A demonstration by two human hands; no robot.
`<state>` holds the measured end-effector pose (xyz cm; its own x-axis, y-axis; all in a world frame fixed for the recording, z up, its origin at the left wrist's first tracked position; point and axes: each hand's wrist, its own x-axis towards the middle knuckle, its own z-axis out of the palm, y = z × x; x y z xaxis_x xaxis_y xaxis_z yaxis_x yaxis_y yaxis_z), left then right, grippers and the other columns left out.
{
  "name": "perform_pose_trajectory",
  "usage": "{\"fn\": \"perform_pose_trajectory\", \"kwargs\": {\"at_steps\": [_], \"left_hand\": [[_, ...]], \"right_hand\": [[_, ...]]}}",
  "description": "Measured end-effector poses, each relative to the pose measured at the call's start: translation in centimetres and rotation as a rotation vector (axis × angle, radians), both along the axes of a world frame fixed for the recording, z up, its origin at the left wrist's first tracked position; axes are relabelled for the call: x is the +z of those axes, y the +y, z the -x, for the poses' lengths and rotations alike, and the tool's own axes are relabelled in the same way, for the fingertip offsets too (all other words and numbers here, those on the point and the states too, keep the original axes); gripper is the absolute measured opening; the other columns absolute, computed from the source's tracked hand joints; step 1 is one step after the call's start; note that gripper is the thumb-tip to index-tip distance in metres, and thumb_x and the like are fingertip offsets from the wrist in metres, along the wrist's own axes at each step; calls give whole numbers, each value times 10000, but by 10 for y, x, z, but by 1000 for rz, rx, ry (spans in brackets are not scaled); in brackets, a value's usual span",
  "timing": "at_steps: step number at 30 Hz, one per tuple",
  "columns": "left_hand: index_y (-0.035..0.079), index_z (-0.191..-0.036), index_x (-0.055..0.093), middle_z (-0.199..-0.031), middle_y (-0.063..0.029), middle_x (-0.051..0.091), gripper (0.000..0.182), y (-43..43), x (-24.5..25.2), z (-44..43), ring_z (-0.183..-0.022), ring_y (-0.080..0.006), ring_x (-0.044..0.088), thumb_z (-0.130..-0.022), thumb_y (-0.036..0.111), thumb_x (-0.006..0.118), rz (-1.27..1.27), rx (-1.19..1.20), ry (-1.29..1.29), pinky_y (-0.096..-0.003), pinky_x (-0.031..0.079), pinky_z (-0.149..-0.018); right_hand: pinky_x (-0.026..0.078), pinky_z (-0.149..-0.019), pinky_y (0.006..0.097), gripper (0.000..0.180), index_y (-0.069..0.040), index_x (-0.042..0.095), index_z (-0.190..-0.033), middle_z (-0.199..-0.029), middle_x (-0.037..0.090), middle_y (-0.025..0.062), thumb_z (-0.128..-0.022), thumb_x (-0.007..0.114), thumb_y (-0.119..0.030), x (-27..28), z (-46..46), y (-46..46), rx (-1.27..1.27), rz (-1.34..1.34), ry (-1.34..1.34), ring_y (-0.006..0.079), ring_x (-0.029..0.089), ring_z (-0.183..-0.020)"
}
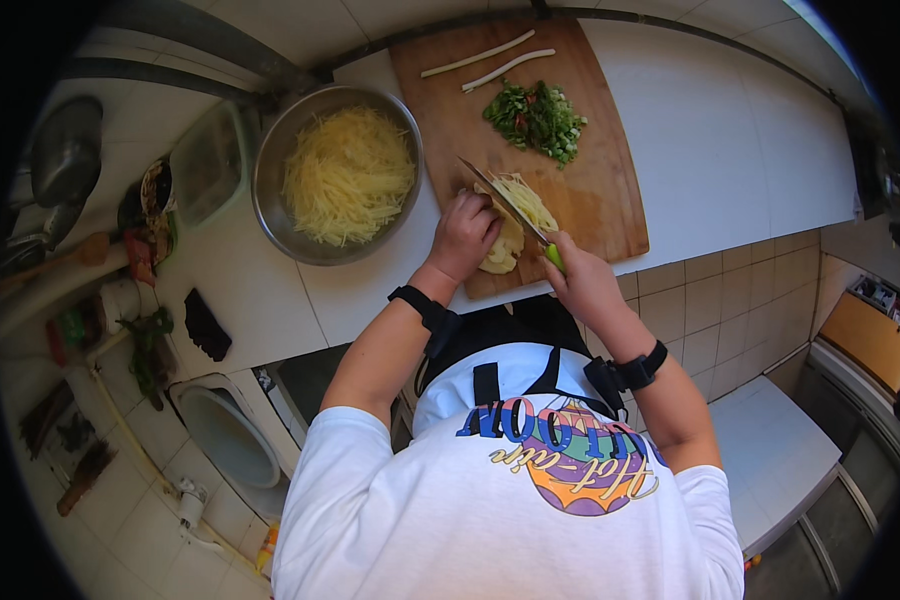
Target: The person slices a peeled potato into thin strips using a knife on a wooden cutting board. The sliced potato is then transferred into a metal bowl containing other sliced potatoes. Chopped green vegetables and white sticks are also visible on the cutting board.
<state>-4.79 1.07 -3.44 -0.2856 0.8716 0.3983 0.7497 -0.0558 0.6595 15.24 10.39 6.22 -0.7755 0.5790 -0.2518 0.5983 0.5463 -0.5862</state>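
My right hand (586, 276) grips the green handle of a kitchen knife (511, 207). Its blade slants up and left across the wooden cutting board (607, 187). On the blade's left, my left hand (463, 231) holds pale yellow slices (504, 251), apparently potato, down on the board with bent fingers. Thin shreds (526, 199) of the same stuff lie along the right side of the blade. Farther up the board is a heap of chopped greens (536, 120) with some red bits. Two white scallion stalks (508, 69) lie near the far edge.
A steel bowl (264, 202) of pale shreds (349, 176) stands left of the board on the white counter (705, 150). Beyond it is a clear plastic container (210, 165). A black cloth (207, 326) lies at the counter's left, near a basin (229, 427).
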Motion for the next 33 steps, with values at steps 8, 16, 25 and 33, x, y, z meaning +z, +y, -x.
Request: {"fn": "perform_pose_trajectory", "kwargs": {"at_steps": [8, 16, 25, 33], "left_hand": [[36, -883, 673, -975, -110, 635, 117, -1, 0, -2, -934, -336, 609, -785, 53, 736, 7, 19, -4, -428, 524, -822], [31, -906, 672, -984, -112, 642, 124, -4, 1, -2, -939, -335, 614, -796, 44, 728, 2, 34, -35, -423, 528, -817], [28, -916, 698, -1010, -108, 657, 124, -6, 9, -2, -953, -333, 620, -798, 37, 736, 31, 21, -27, -418, 521, -830], [21, -951, 702, -1031, -112, 656, 148, -16, 11, -11, -982, -342, 614, -808, 43, 731, 74, -70, 22, -424, 513, -865]], "right_hand": [[542, -658, 485, 271, -108, 558, -1205, -835, 706, 168, -969, 608, -230, -13, 7, -5, 24, -45, -63, 379, 693, -768], [537, -661, 486, 268, -122, 561, -1207, -821, 698, 175, -967, 611, -231, 13, -11, 0, 52, 5, -86, 379, 693, -778], [540, -659, 489, 269, -130, 563, -1204, -810, 699, 167, -960, 624, -226, -20, 0, -8, 23, -52, -17, 379, 693, -771], [534, -672, 491, 294, -122, 551, -1233, -833, 696, 184, -969, 626, -230, 0, 3, -3, 28, -25, -15, 399, 684, -786]]}}
